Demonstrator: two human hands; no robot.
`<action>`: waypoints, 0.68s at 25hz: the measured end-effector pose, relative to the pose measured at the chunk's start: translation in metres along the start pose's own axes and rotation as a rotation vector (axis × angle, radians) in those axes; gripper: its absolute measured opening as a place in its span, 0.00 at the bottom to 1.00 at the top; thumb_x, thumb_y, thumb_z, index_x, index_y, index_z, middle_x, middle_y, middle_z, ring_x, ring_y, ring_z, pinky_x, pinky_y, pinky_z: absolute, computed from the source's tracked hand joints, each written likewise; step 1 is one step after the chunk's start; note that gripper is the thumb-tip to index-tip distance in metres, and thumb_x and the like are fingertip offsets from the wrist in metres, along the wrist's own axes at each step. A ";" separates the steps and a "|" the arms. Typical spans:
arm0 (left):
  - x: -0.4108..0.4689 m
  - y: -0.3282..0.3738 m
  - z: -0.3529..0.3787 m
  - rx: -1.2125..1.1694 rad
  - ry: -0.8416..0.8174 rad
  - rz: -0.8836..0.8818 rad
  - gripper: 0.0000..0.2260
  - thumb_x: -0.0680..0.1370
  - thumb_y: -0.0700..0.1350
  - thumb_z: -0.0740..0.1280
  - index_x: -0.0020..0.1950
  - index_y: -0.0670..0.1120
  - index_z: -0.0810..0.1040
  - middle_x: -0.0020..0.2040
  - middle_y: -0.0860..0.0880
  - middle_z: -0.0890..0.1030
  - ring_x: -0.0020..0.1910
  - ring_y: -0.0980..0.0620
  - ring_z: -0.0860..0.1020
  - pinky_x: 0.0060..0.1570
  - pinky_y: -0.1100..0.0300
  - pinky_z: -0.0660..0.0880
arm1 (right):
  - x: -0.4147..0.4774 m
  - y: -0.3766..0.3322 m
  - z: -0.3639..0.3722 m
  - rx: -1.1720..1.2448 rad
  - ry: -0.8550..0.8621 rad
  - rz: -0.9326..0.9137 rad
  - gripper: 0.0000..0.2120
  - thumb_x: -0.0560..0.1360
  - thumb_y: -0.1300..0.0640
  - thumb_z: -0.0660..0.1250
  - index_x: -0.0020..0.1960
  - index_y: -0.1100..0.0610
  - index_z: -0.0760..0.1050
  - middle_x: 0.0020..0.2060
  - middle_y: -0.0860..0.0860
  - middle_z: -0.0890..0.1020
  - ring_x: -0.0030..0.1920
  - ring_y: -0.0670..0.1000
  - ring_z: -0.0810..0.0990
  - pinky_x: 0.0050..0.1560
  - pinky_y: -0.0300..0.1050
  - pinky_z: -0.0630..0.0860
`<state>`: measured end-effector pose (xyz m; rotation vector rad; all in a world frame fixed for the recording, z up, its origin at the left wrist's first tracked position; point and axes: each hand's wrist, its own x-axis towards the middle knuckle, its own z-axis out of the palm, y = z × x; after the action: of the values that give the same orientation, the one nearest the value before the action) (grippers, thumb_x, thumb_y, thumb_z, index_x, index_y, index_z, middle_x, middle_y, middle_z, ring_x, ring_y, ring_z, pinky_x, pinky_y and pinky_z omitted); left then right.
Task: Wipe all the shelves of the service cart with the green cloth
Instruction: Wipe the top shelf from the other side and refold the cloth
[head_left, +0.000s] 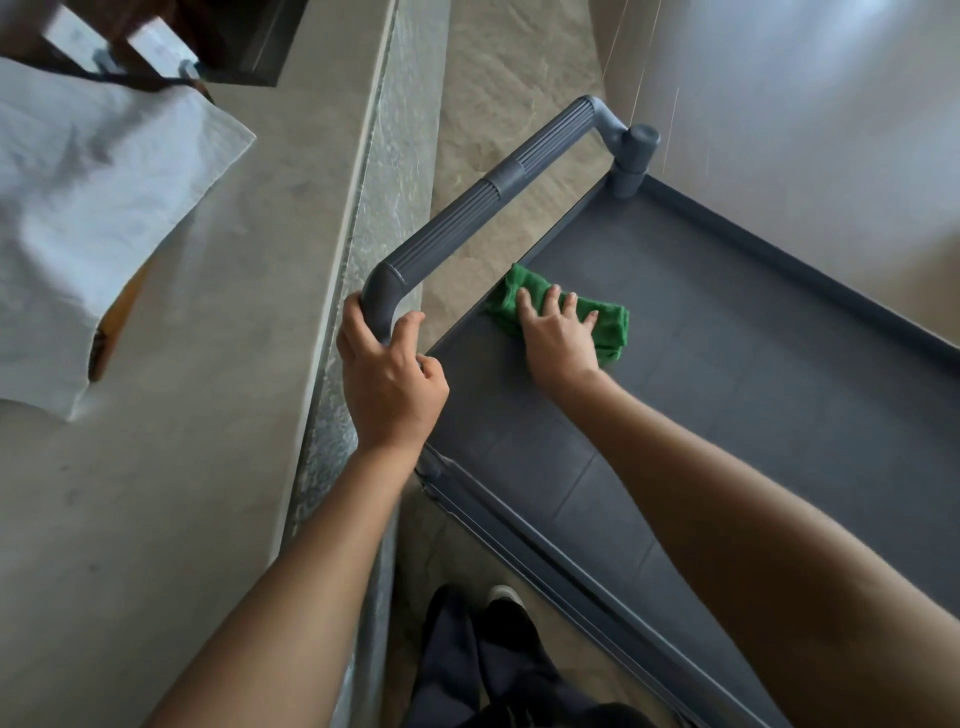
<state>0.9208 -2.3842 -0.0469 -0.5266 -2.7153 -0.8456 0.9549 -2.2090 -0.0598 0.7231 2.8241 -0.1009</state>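
Currently: top-shelf wipe in hand, judged an early stage of the task.

The folded green fabric cloth (612, 325) lies at frame centre on the dark grey plastic top shelf (727, 384) of the grey service cart (636, 156), close to the shelf's handle-side edge. The right hand (558, 340) lies flat on the cloth, fingers straight and slightly spread, pressing down; nothing is pinched. The left hand (389, 384), centre-left, has fingers and thumb curled round the lower bend of the grey ribbed plastic push handle (483, 202), apparently bracing the cart.

Next move, as judged: keep the palm flat and sweep the cloth toward the right of the frame, along the raised rim and into the corners, with the left hand steadying the cart. The lower shelves are hidden beneath the top one, so their state is unknown; reaching them would call for crouching.

Containers: the top shelf is a shallow tray with a raised lip, and in it sits the cloth under the hand.

Upper left: a crumpled white cloth (93, 208) drapes over a beige stone counter (208, 441).
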 end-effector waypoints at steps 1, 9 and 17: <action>0.000 0.000 0.000 0.005 0.002 -0.004 0.20 0.67 0.34 0.62 0.56 0.43 0.81 0.67 0.32 0.67 0.62 0.32 0.70 0.57 0.45 0.73 | -0.016 -0.011 0.004 -0.002 0.004 -0.042 0.27 0.81 0.64 0.49 0.78 0.56 0.47 0.74 0.67 0.51 0.73 0.69 0.51 0.68 0.72 0.53; 0.002 0.001 -0.001 0.025 -0.014 -0.017 0.18 0.67 0.34 0.63 0.55 0.42 0.81 0.68 0.33 0.66 0.63 0.33 0.70 0.56 0.44 0.73 | -0.109 -0.059 0.030 0.086 -0.054 -0.274 0.32 0.79 0.55 0.58 0.77 0.57 0.45 0.75 0.64 0.48 0.74 0.67 0.46 0.69 0.72 0.47; 0.001 0.000 0.001 -0.024 0.012 0.009 0.17 0.66 0.33 0.63 0.52 0.41 0.82 0.67 0.32 0.67 0.62 0.31 0.70 0.58 0.44 0.72 | -0.013 0.009 0.012 0.054 0.071 -0.123 0.30 0.78 0.67 0.53 0.77 0.52 0.52 0.76 0.60 0.52 0.75 0.64 0.51 0.70 0.70 0.51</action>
<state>0.9203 -2.3833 -0.0476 -0.5372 -2.6930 -0.8771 0.9726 -2.2087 -0.0689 0.5749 2.9432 -0.1763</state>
